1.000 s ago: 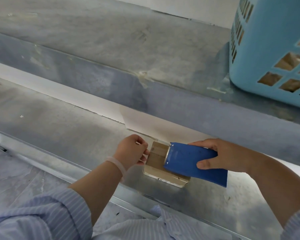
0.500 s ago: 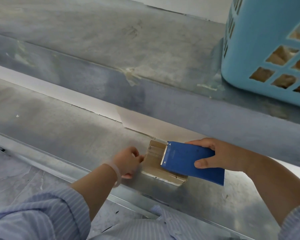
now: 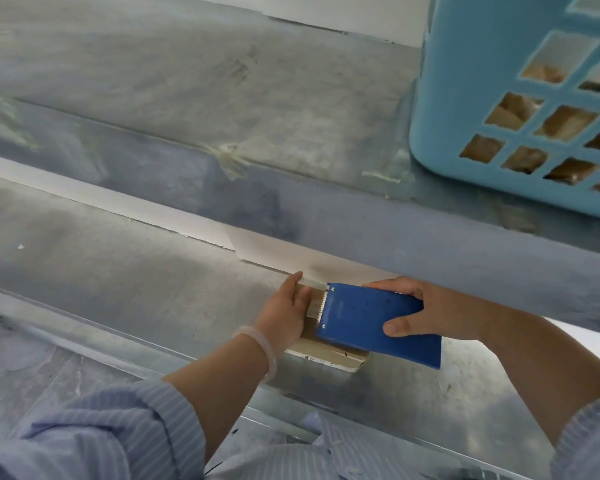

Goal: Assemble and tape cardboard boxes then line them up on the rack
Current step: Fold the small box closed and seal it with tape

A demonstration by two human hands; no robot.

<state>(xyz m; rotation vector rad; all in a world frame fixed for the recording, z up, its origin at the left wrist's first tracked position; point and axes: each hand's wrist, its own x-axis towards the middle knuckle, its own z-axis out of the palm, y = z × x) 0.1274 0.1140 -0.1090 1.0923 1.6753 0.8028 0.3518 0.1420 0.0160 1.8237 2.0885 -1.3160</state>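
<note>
One small cardboard box (image 3: 326, 351) lies flat on the lower shelf (image 3: 118, 271) of the metal rack, near the shelf's front lip, at about 6 o'clock from frame centre. Only its near edge and a strip on its 9 o'clock side are visible.

Blue tape dispenser (image 3: 361, 320) lies across the box top. Its toothed edge faces 9 o'clock and its body overhangs the box toward 3 o'clock. A pale strip of tape (image 3: 314, 303) shows just beyond the teeth.

Right hand (image 3: 444, 313) comes in from 3 o'clock and is clamped round the dispenser, thumb on the top face and fingers wrapped over the far edge.

Left hand (image 3: 284, 317) comes in from 7 o'clock. It is flat and released, with straight fingers (image 3: 295, 287) pressing on the box top beside the teeth and pointing to 12 o'clock. It grasps nothing. There is a pale bracelet (image 3: 269, 348) on that wrist.

Striped sleeves (image 3: 101, 434) run along the bottom edge.

Upper shelf (image 3: 187, 81) carries a light blue basket (image 3: 482, 98) at 2 o'clock. Brown contents show through its cut-outs, but I cannot tell what they are.
</note>
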